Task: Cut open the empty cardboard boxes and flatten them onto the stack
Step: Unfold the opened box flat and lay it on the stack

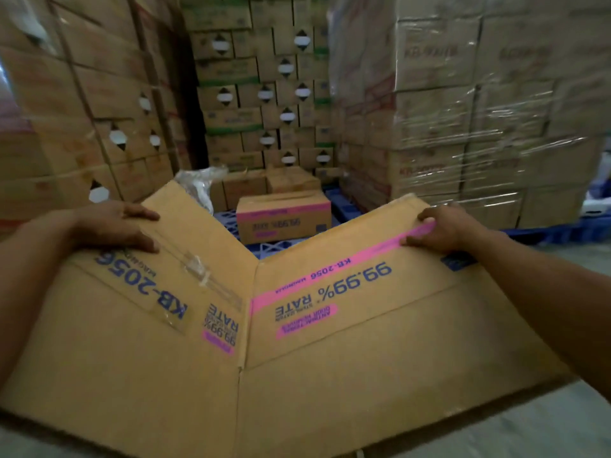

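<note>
Your left hand: clamped on the far left edge of the opened cardboard box, thumb lying on the printed face, fingers curled over the top edge.

Your right hand: clamped on the far right edge of the same box, thumb pressed on the pink stripe, fingers wrapped over the rim. The two hands sit well apart, one at each upper corner.

Opened cardboard box: held in front of you, spread into two broad panels that meet at a centre crease and form a shallow V, the crease dipping away from you. Brown board, blue print reading upside down, "KB-2056" on the left panel and "99.99% RATE" on the right. A strip of clear tape with a crumpled end runs across the left panel. The lower flaps hang toward you, split by a slit below the crease.

Beyond the box's centre notch: a closed carton with a matching pink band, resting on a blue pallet. Behind that carton, smaller brown cartons, then a tall wall of stacked cartons.

Left of the box: stacked cartons with diamond-shaped cut-outs. Right of the box: a stack of cartons wrapped in clear film. Under the box's right corner: grey floor.
</note>
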`<state>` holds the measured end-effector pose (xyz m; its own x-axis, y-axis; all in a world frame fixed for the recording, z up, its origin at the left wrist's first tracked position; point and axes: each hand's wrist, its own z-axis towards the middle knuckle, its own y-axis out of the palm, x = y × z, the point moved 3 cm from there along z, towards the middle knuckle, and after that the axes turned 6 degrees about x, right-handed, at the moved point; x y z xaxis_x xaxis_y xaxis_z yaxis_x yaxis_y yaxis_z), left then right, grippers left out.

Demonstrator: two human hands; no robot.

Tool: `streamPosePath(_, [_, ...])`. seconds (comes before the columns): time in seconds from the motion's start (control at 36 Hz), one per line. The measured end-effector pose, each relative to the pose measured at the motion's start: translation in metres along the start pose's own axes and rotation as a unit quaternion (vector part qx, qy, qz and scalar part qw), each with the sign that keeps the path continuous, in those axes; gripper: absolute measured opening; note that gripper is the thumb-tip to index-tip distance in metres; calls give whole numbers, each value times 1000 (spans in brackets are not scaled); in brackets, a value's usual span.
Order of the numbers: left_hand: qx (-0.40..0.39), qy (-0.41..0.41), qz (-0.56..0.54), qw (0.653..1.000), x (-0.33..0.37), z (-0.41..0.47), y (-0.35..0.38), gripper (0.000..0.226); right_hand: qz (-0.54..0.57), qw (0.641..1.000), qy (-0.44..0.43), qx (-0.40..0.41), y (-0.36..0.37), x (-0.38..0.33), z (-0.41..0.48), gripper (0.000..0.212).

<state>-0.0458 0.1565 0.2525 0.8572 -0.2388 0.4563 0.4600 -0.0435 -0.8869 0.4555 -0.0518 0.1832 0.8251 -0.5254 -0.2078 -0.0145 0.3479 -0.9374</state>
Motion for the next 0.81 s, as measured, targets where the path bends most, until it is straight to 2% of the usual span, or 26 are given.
streamPosePath(0.06, [17,3,4,1000,23,12,6,74,-10,1000,4,-8,5,17,24,91])
streamPosePath(0.17, [42,6,-11,999,75,45,42,73,20,998,42,-35,20,63,84,120])
streamPosePath(0.28, [70,0,-20,997,118,81,95,76,13,999,34,-39,37,96,133,123])
streamPosePath(0.36, [106,-5,-5,994,145,112,140,78,2,999,25,-32,66,128,177,133])
streamPosePath(0.47, [128,2,15,992,163,153,195,72,-14,999,17,-35,100,151,208,121])
streamPosePath(0.56, [135,-14,20,991,168,187,233,61,-17,999,14,-32,129,173,240,123])
streamPosePath(0.67, [125,-18,86,988,173,240,288,46,-14,998,10,-58,188,197,289,123])
streamPosePath(0.81, [113,-41,212,970,149,276,331,57,10,995,24,-97,242,214,302,117])
